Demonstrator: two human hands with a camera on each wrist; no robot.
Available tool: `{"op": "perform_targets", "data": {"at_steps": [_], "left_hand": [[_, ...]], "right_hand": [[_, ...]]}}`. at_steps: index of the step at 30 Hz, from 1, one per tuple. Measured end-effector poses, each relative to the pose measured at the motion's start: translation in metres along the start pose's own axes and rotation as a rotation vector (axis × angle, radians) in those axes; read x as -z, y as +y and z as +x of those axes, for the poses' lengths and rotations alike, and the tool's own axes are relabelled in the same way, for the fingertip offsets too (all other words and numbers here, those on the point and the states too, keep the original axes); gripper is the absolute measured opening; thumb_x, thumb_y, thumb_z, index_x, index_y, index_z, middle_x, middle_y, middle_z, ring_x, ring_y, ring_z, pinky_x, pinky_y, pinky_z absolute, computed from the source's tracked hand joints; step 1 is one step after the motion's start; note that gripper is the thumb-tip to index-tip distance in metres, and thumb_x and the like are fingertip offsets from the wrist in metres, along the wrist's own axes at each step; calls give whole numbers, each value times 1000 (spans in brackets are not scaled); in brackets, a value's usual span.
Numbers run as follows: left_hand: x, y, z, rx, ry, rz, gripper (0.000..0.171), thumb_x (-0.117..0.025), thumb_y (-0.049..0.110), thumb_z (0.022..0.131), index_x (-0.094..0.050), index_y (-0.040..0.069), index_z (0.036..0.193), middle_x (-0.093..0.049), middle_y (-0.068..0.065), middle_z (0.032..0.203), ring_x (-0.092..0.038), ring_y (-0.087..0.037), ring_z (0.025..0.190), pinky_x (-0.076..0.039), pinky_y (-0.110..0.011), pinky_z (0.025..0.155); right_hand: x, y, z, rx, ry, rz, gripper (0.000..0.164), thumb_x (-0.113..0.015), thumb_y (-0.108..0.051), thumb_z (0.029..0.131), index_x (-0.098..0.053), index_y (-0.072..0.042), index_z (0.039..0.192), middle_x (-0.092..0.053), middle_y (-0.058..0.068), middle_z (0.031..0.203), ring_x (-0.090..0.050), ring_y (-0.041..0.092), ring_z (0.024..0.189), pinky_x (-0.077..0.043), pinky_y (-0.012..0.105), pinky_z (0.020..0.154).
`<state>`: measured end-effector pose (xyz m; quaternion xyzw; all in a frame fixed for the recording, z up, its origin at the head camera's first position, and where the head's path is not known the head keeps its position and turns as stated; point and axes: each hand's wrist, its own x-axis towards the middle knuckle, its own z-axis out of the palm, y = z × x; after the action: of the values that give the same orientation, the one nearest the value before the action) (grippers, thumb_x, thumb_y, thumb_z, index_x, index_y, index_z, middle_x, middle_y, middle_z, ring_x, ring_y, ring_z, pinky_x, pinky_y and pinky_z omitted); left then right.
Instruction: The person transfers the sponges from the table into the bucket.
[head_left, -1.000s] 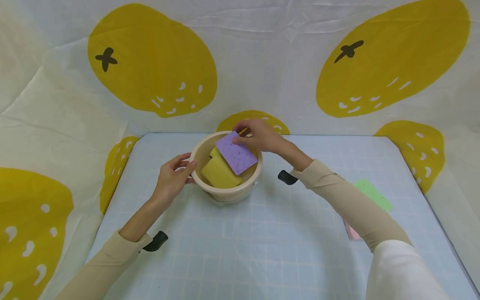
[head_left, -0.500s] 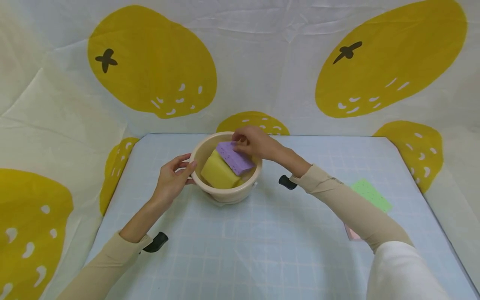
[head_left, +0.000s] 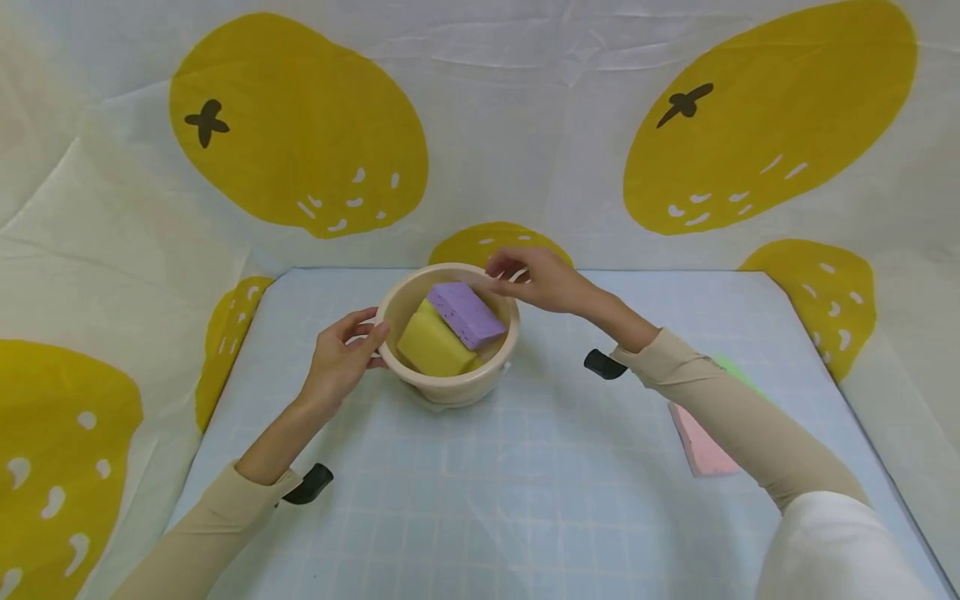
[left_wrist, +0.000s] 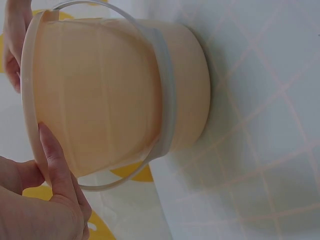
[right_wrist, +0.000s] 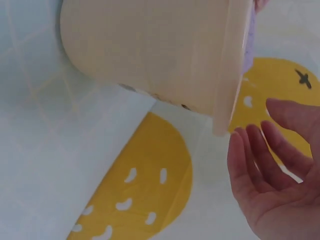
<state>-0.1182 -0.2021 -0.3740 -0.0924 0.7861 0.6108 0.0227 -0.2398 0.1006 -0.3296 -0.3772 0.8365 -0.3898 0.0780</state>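
Note:
A cream bucket (head_left: 457,389) stands on the table, its handle (left_wrist: 167,95) hanging down along the side in the left wrist view. Inside it lie a yellow sponge (head_left: 433,342) and a purple sponge (head_left: 467,314), which leans partly over the yellow one. My left hand (head_left: 337,354) pinches the bucket's left rim between thumb and fingers, as the left wrist view (left_wrist: 52,190) also shows. Over the far right rim hovers my right hand (head_left: 547,282). Its fingers are loosely bent with nothing between them, and in the right wrist view the hand (right_wrist: 275,175) is just off the rim.
A pink sponge (head_left: 703,446) and a green sponge (head_left: 738,371) lie at the right of the table, partly hidden by my right sleeve (head_left: 742,425). A white cloth with yellow fruit prints (head_left: 525,142) hangs behind the table's back edge.
The purple sponge has been lowered onto the yellow one and let go. My right hand has drawn back to the right, uncovering more of the pink sponge. The left hand keeps its hold.

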Motion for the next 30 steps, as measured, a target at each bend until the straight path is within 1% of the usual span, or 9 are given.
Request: {"op": "perform_targets", "data": {"at_steps": [5, 9, 13, 17, 21, 24, 27, 30], "left_hand": [[1, -1, 0, 5, 6, 10, 56, -65, 28, 103, -49, 4, 150, -53, -20, 126, -66, -6, 86, -62, -22, 75], [1, -1, 1, 1, -1, 5, 57, -65, 28, 103, -48, 4, 151, -53, -20, 126, -66, -6, 86, -62, -21, 75], [1, 0, 1, -7, -11, -11, 58, -65, 27, 103, -47, 2, 152, -52, -19, 124, -66, -5, 84, -62, -22, 74], [1, -1, 1, -13, -11, -23, 57, -65, 25, 103, -47, 1, 151, -53, -18, 122, -66, -4, 83, -62, -22, 73], [1, -1, 2, -10, -7, -22, 56, -66, 25, 103, -48, 2, 151, -53, -18, 122, -66, -4, 82, -62, -22, 73], [1, -1, 2, -7, -7, -18, 57, -66, 26, 103, -48, 2, 151, -53, -18, 123, -66, -4, 83, -62, -22, 73], [1, -2, 1, -14, -8, -25, 56, -66, 26, 103, -48, 2, 151, -53, -18, 122, -66, -4, 83, -62, -22, 73], [1, -3, 1, -32, -14, -48, 54, -65, 24, 103, -49, 1, 149, -54, -18, 120, -66, -4, 82, -62, -23, 73]], "right_hand": [[8, 2, -9, -61, 15, 28, 27, -74, -13, 97, -68, 2, 118, -68, 12, 114, -65, 25, 105, -58, 41, 94], [14, 6, -17, -100, 28, 35, 29, -74, -15, 97, -67, 1, 120, -68, 13, 115, -64, 25, 106, -57, 41, 97], [20, 11, -27, -117, 48, 35, 28, -73, -16, 97, -67, 0, 120, -68, 13, 115, -64, 26, 106, -57, 41, 97], [25, 16, -38, -117, 67, 34, 26, -73, -14, 98, -67, -1, 120, -68, 11, 114, -64, 24, 104, -58, 39, 95], [30, 21, -48, -130, 76, 40, 26, -73, -13, 98, -66, -1, 120, -68, 12, 114, -64, 25, 104, -58, 42, 96], [34, 24, -56, -160, 88, 36, 26, -73, -14, 97, -67, -1, 120, -68, 12, 115, -64, 25, 105, -57, 45, 98], [38, 26, -64, -190, 102, 24, 26, -74, -14, 97, -67, -2, 120, -69, 10, 114, -64, 24, 105, -57, 40, 97], [42, 29, -72, -204, 101, 8, 27, -72, -15, 98, -67, -2, 120, -68, 11, 115, -64, 25, 106, -57, 28, 94]]}}
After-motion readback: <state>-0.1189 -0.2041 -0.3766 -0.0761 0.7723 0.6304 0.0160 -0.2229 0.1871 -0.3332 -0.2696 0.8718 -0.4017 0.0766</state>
